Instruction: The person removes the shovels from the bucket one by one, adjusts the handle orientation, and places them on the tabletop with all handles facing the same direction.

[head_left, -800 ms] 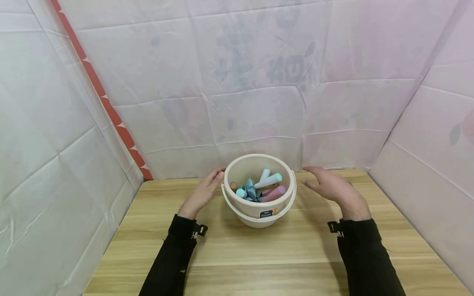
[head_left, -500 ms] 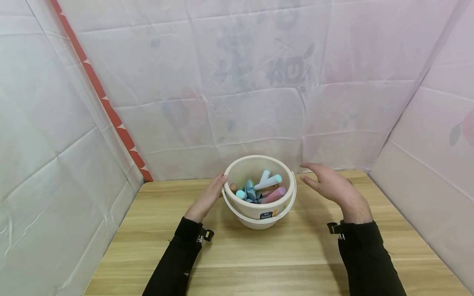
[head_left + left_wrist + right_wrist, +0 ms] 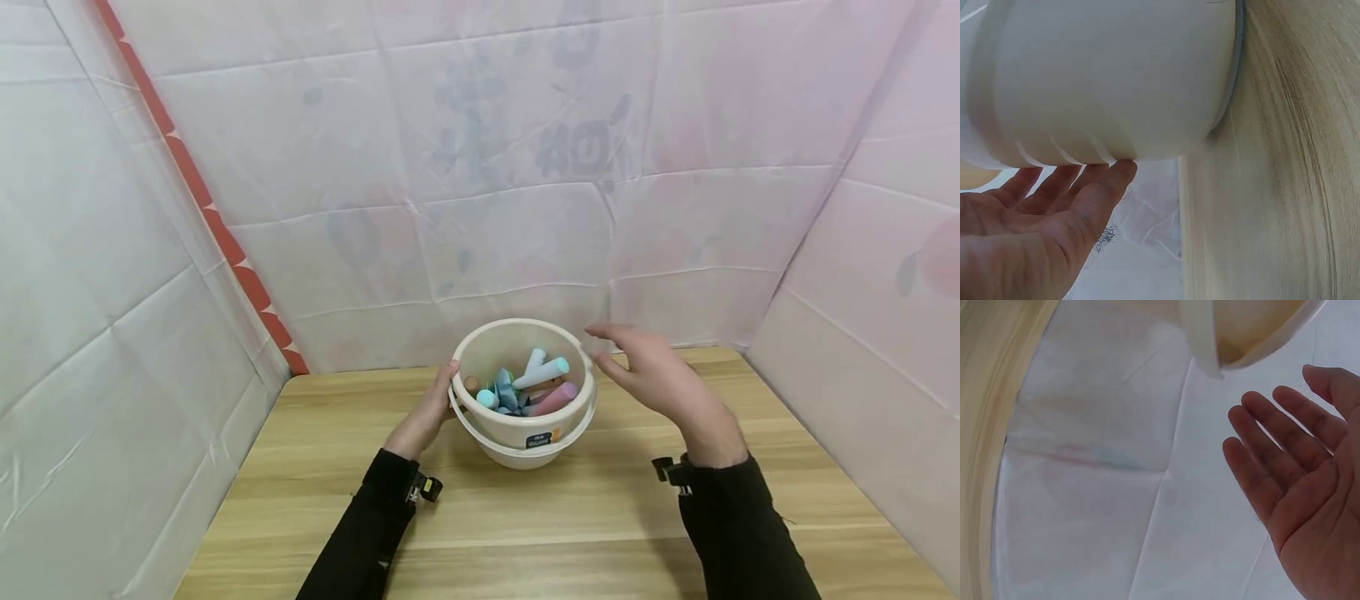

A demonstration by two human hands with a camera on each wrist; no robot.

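A cream plastic bucket [image 3: 517, 421] stands on the wooden table [image 3: 570, 517] near its far edge. Inside lie several pastel tubes: a teal one [image 3: 542, 372], a pink one [image 3: 555, 398] and blue pieces. My left hand [image 3: 429, 408] lies against the bucket's left wall with straight fingers [image 3: 1079, 187] touching the bucket wall [image 3: 1110, 75]. My right hand [image 3: 651, 375] hovers open just right of the rim, fingers [image 3: 1272, 450] spread and a small gap from the bucket edge [image 3: 1241, 337].
Pale pink and white sheeting [image 3: 525, 167] walls the table on three sides, close behind the bucket. A red-orange strip [image 3: 202, 200] runs down the left corner. Bare wood lies in front of the bucket.
Both hands have closed in on the bucket. The left hand went from beside it to touching its wall; the right hand drifted left toward the rim.
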